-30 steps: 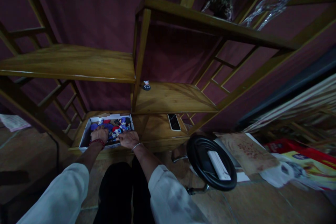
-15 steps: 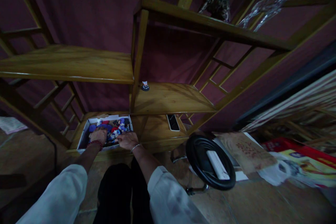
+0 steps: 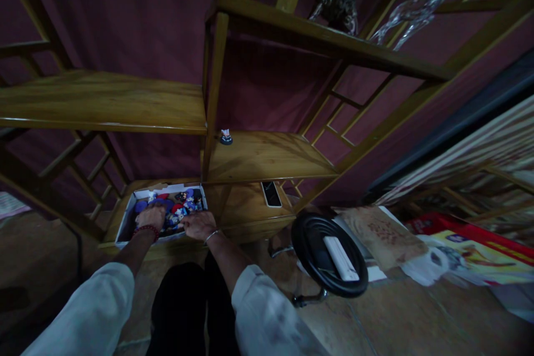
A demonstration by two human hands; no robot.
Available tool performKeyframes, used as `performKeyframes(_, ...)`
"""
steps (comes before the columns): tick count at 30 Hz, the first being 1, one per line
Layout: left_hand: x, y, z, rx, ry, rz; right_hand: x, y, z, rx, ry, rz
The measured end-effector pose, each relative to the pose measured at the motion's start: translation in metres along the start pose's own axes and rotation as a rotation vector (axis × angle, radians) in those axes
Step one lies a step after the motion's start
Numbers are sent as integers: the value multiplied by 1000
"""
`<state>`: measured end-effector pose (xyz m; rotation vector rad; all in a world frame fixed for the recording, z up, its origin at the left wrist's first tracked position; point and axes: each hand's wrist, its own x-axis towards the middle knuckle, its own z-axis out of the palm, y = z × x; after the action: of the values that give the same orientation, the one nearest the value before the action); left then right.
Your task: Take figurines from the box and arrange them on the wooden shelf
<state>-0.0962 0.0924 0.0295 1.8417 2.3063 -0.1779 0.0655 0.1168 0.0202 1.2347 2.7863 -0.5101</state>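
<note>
A shallow white cardboard box (image 3: 120,233) holds several small painted figurines (image 3: 178,209) in blue, purple, red and white, on the low wooden shelf at the left. My left hand (image 3: 151,215), with a red bead bracelet at the wrist, reaches down into the box's left part among the figurines; its fingertips are hidden. Over the front right of the box, my right hand (image 3: 200,225), wearing a silver bangle, has its fingers curled together against the figurines. What it grips, if anything, does not show. One small figurine (image 3: 226,137) on a dark base stands upright on the middle shelf.
A phone (image 3: 271,194) lies on the low shelf right of the box. Upper wooden shelves (image 3: 104,100) overhang the box. On the right is a round black stool (image 3: 308,233) carrying a white packet (image 3: 341,258). Cardboard (image 3: 379,236) and plastic bags (image 3: 429,264) lie on the floor.
The view has shifted slightly, so the shelves sit a little further left. Both hands stay in the box; the left hand's fingers have shifted only slightly among the figurines.
</note>
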Motion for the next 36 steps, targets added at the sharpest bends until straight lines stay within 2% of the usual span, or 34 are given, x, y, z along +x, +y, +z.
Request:
performKeyframes(4, 1, 0, 1, -16, 5, -25, -1, 0, -2, 2, -4, -4)
performKeyframes(11, 4, -1, 2, 118, 33, 67, -3, -2, -5, -5, -3, -13)
performKeyframes(26, 3, -3, 7, 58, 69, 119, -3, -4, -7, 12, -24, 7)
performKeyframes(36, 4, -8, 10, -50, 46, 55, -3, -2, -6, 19, -16, 11)
